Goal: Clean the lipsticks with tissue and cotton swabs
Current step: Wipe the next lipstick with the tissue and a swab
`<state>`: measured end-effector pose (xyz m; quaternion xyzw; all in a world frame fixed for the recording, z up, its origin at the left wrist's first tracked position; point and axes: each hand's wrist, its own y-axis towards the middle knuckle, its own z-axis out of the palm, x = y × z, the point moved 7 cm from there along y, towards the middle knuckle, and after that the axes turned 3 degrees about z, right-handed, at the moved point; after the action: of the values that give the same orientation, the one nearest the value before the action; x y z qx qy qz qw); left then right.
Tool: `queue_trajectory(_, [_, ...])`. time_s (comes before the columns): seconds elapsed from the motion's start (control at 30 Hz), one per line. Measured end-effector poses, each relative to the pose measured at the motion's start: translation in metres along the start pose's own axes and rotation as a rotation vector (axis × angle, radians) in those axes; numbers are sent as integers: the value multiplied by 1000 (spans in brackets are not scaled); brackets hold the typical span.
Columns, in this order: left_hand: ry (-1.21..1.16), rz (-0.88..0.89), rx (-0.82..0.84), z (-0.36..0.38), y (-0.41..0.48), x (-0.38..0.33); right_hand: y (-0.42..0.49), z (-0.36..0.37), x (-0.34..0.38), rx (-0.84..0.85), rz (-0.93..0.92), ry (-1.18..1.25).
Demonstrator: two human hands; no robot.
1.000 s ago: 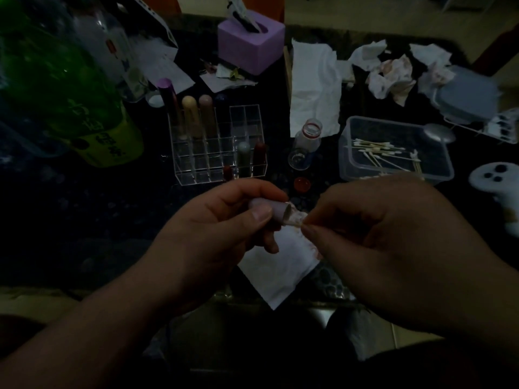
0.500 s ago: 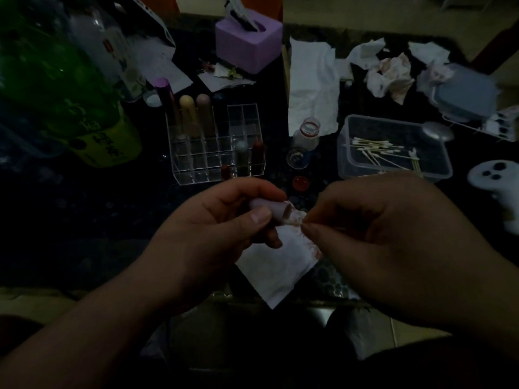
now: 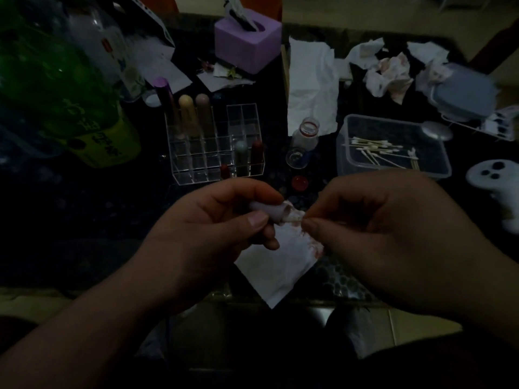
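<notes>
My left hand [image 3: 213, 231] grips a pale lilac lipstick tube [image 3: 271, 211], its open end pointing right. My right hand [image 3: 387, 228] pinches a stained bit of tissue [image 3: 295, 217] against that open end. A white tissue sheet [image 3: 278, 265] with pink stains lies on the dark table under both hands. Behind them, a clear acrylic organizer [image 3: 213, 153] holds several lipsticks. A clear plastic box [image 3: 393, 147] at right holds several cotton swabs [image 3: 376, 153].
A purple tissue box [image 3: 247, 40] stands at the back. Crumpled stained tissues [image 3: 387, 71] and a flat tissue [image 3: 311, 85] lie at back right. A small open bottle [image 3: 303, 136] and its red cap [image 3: 299, 183] sit mid-table. Green bottle [image 3: 56, 80] at left, white controller [image 3: 497, 178] at right.
Both hands stay nearly still; the right hand's pinched tissue shifts only slightly at the tube's open end.
</notes>
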<state>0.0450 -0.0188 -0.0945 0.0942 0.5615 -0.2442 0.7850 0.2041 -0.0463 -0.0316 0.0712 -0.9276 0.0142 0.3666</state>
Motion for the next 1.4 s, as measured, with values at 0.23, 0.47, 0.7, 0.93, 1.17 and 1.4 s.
queue_trajectory(0.23, [59,37,-45,-1,3,-8,0,-5,1,-88,-23,-7])
queue_trajectory(0.47, [-10,29,-83,-1,4,-8,-2,0,11,-74,-102,-97])
queue_trajectory(0.7, [-5,17,-145,-6,4,-17,-5,10,10,61,-72,-55])
queue_trajectory(0.93, [7,41,-135,-10,4,-22,-7,-26,12,-165,-52,130])
queue_trajectory(1.17, [18,-33,-81,-3,2,-16,-5,-11,16,-147,-126,-30])
queue_trajectory(1.4, [18,-50,-73,1,2,-18,-4,-9,15,-141,-164,-93])
